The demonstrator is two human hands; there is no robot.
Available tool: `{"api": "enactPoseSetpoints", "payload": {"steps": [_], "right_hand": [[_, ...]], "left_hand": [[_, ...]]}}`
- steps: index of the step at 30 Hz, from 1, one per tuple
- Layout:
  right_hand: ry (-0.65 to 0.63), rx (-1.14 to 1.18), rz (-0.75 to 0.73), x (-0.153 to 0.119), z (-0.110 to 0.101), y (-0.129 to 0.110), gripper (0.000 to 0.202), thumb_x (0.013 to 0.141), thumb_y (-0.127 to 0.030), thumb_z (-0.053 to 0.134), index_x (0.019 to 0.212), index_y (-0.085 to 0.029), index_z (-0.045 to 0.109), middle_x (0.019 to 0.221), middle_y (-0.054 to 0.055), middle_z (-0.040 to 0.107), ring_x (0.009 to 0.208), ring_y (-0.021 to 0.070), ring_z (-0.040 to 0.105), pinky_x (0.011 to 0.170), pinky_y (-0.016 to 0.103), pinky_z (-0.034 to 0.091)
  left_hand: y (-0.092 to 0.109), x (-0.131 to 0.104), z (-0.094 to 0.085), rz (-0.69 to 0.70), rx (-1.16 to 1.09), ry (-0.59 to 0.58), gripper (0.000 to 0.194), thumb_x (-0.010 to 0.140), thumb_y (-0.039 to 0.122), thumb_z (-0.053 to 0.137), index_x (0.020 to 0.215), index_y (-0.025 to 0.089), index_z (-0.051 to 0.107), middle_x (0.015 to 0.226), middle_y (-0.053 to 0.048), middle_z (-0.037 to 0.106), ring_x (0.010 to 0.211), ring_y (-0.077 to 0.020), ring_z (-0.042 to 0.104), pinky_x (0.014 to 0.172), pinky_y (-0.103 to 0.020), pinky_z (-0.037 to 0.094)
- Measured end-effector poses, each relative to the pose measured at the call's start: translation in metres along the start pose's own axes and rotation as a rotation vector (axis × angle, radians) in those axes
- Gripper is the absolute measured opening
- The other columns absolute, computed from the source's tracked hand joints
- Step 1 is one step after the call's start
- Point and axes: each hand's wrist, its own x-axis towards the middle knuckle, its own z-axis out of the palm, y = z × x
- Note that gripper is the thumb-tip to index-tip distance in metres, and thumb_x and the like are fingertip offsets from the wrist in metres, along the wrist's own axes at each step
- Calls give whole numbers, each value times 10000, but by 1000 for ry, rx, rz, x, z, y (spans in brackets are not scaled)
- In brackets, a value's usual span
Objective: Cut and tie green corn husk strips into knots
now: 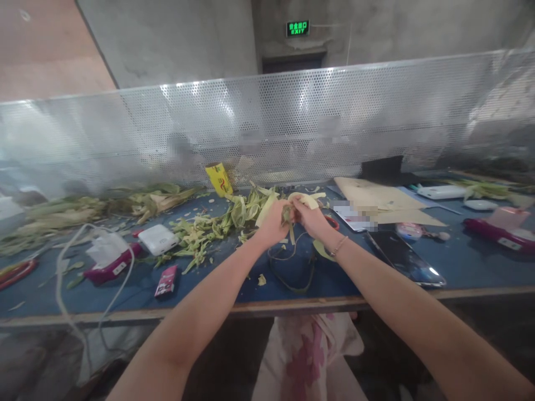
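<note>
Over the middle of the blue table, my left hand (273,223) and my right hand (309,216) meet with fingers closed on a small bundle of pale green leaf strips (286,214). One broad pale strip juts out beyond my right hand, and another lies along my left. The inner end of the bundle is hidden by my fingers. Below it, a thin dark looped strand (298,289) lies on the table. Left of my hands spreads a pile of wilted leaves and trimmings (234,214). Red scissor handles (333,223) show partly behind my right wrist.
At left are a white charger box (157,239), a purple tape dispenser (112,264), a pink box (166,281) and a white cable (62,284). A phone (403,259) and brown paper (380,195) lie at right. A yellow packet (219,179) leans near the perforated metal screen (292,122).
</note>
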Motion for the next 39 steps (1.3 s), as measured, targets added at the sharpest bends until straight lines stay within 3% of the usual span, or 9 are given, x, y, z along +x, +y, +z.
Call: {"api": "enactPoseSetpoints", "payload": {"steps": [4,8,12,18,23,27,31,35,39], "right_hand": [[-38,126,30,-3,3,-6,392,635,-529,687,694,-212,463,467,-73,461,433,80,414,435,216,326],[-74,160,30,-7,5,-11,353,673,-515,656,701,-217,469,445,-76,441,414,82,387,419,219,296],[21,73,-25,-4,-1,-8,334,672,-498,658,652,-208,494,459,-76,399,422,76,353,428,226,279],[81,-91,-166,-1,-8,-5,271,679,-447,659,683,-186,585,587,-32,517,554,103,466,551,250,397],[107,-95,-186,0,-7,-3,272,677,-437,677,776,-187,633,688,-7,610,596,118,543,597,263,466],[113,-50,-182,1,-10,-4,283,664,-436,710,778,-185,641,697,2,635,610,128,587,637,281,504],[43,-9,-132,0,-9,-7,338,615,-467,750,755,-178,642,676,3,639,581,127,596,651,300,527],[-66,-50,-162,-4,-5,-10,339,588,-450,772,753,-175,663,721,5,662,679,139,620,725,303,529],[-94,-65,-174,-7,-4,-11,297,646,-434,734,795,-182,689,803,14,676,757,137,622,756,287,513]], "left_hand": [[-2,0,1,66,82,-68,353,677,43,509,998,189,481,919,-56,547,935,-193,525,788,-340,461],[3,-1,2,-47,46,-13,263,719,125,552,963,192,479,953,-51,535,851,-160,530,755,-311,459],[9,-2,1,-175,-15,-7,379,703,245,644,1022,199,446,952,-34,514,694,-114,485,631,-274,431],[11,-2,0,-221,-134,-17,360,750,310,613,1027,202,411,883,-17,497,648,-102,456,570,-252,390],[8,-1,-7,-74,-8,-87,201,805,226,483,1000,190,454,865,-22,520,683,-125,473,632,-277,416],[3,2,-9,9,156,-45,252,733,114,467,979,172,486,889,-50,550,800,-166,517,725,-310,437],[2,3,-7,9,354,13,145,742,121,505,875,170,538,824,-64,591,808,-196,531,741,-333,418],[5,2,-10,-66,533,119,174,750,110,521,885,191,595,874,-66,663,832,-225,541,797,-381,379],[9,2,-15,-98,543,117,205,733,104,540,888,211,619,928,-58,684,824,-231,561,798,-391,376]]}}
